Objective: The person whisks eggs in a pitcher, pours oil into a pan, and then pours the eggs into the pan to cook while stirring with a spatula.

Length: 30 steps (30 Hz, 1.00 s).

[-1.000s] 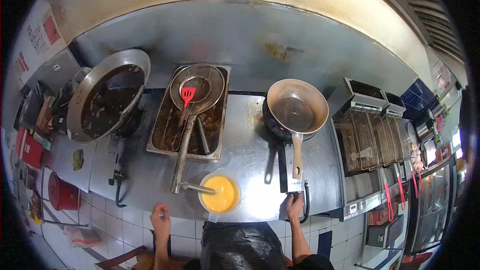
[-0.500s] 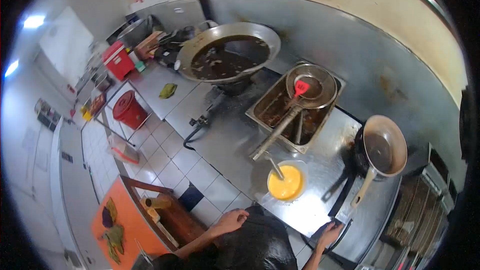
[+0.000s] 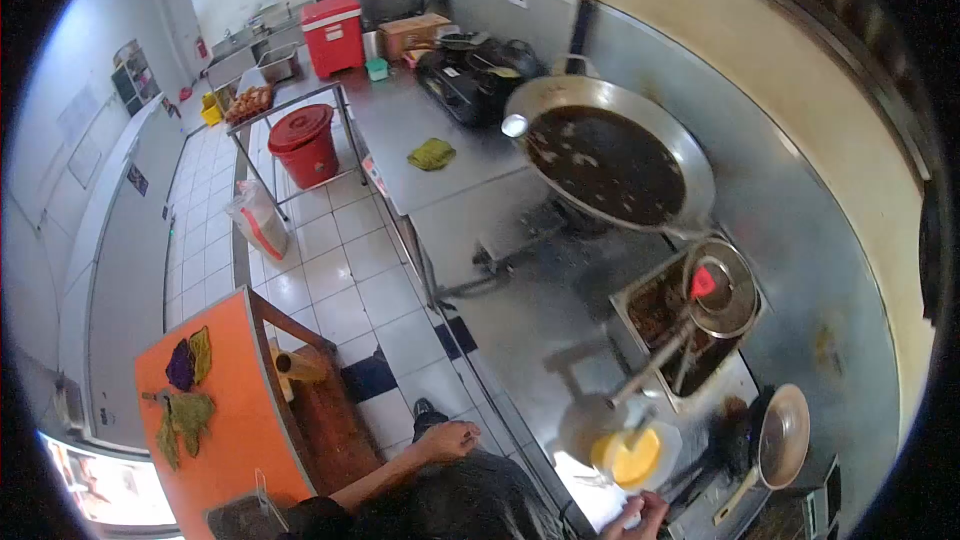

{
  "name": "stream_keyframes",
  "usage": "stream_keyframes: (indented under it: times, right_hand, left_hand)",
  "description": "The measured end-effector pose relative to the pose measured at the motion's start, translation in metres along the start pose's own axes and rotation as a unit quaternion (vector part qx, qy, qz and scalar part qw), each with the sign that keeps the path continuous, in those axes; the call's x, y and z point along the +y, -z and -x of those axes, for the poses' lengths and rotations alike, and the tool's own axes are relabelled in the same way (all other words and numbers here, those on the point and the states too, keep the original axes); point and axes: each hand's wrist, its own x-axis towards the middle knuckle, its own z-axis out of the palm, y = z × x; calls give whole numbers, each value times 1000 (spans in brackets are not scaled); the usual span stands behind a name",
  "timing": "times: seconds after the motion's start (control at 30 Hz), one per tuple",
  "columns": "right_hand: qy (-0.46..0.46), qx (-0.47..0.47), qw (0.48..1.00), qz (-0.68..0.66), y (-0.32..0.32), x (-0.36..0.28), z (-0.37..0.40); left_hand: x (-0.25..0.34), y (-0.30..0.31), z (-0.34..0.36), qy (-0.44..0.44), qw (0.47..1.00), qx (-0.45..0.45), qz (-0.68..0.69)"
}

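Along the steel counter (image 3: 560, 330), big wok (image 3: 702, 178) first, then the pan (image 3: 785, 435), then the bowl (image 3: 672, 450) of yellow liquid (image 3: 637, 454)! Right hand (image 3: 637, 517) just beside it, fingers bent, hold unclear; left hand (image 3: 450, 441) apart from the counter, half-curled, empty!

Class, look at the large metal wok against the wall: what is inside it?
The wok holds dark, opaque liquid with small pale bits at the surface. Its bottom, and anything sunk there, cannot be seen beneath the liquid.
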Motion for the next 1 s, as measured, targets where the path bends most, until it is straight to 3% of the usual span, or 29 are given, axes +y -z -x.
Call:
stream_keyframes:
  times: [0.03,0.1,0.13,0.2,0.23,0.27,0.33,0.4,0.5,0.53,0.57,0.6,0.63,0.67,0.7,0.73,0.77,0.8,0.83,0.87,0.9,0.93,1.0]
  right_hand:
    - [44,-53,997,-26,-43,7,6]
    - [17,-130,980,-147,-123,-72,-9]
    - [104,-236,962,-89,-160,-99,-22]
    - [164,-397,899,-83,-237,-161,-40]
    - [202,-458,865,-48,-274,-178,-42]
    - [240,-515,823,-11,-313,-195,-44]
    - [254,-549,795,-59,-394,-229,-49]
    - [334,-496,796,-91,-472,-266,-63]
    - [286,-517,802,-83,-601,-306,-89]
    - [289,-507,810,-62,-649,-306,-96]
    - [380,-429,816,-71,-698,-293,-102]
    - [352,-457,816,-37,-760,-277,-113]
    - [362,-427,828,27,-804,-273,-120]
    - [410,-425,805,52,-843,-270,-130]
    - [350,-458,808,122,-877,-266,-139]
    - [356,-497,786,90,-907,-269,-149]
    - [455,-408,785,102,-954,-236,-155]
    - [344,-572,731,140,-913,-297,-160]
    - [365,-495,782,105,-948,-269,-155]
    - [429,-401,784,204,-1032,-199,-166]
    - [399,-377,771,322,-986,-244,-153]
    - [427,-374,761,315,-990,-265,-160]
    - [456,-361,772,257,-1000,-274,-183]
  left_hand:
    - [-21,14,-1,0,1000,8,4]
    - [-70,52,-6,1,998,56,0]
    - [-91,72,-4,4,998,59,0]
    - [-132,120,-1,-10,984,181,-5]
    - [-142,148,8,-4,984,179,-7]
    - [-144,183,19,11,977,212,6]
    - [-154,236,36,34,950,308,32]
    - [-173,280,46,70,933,348,51]
    - [-217,313,56,143,900,404,84]
    - [-220,332,61,153,893,408,114]
    - [-226,343,66,170,878,423,147]
    - [-245,342,60,230,869,420,120]
    - [-258,342,59,240,863,430,114]
    - [-269,343,55,273,862,411,120]
    - [-258,356,60,283,847,431,128]
    - [-278,345,50,291,837,442,139]
    - [-275,353,50,321,826,442,139]
    - [-276,355,47,343,798,465,170]
    - [-276,365,49,364,783,459,207]
    - [-274,379,54,369,748,497,240]
    - [-266,376,67,365,712,532,277]
    - [-265,374,73,372,691,545,294]
    - [-265,368,96,455,583,586,331]
